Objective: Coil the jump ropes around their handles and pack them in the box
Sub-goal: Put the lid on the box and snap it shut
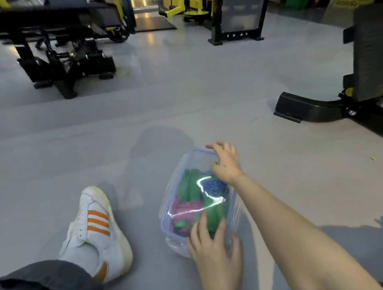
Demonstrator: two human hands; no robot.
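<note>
The clear plastic box [165, 220] sits on the gym floor [189, 104], right under both hands. The jump ropes [192, 185] are inside it, below the fingers: green, pink and blue bundles packed close together. I cannot tell how neatly each rope is wound.

The left hand [214, 257] lies on the near end of the box. Its fingers [202, 225] are spread and fairly straight, and they point over the top of the ropes. The right hand [224, 164] is at the far end. Its fingers [220, 145] are spread too and bend a little over the far rim. Neither hand pinches anything.

A bright streak of light runs across the top between the two sets of fingers, so I think a clear lid [198, 161] is on the box. It is blurry, so I am not sure.

The coiling and packing look finished. The step now looks like closing the box. Next, the fingers need to push down on the edges until the lid sits flat all round, with no rope caught under the rim. A white shoe [96, 228] with orange stripes rests to the left of the left fingers.
</note>
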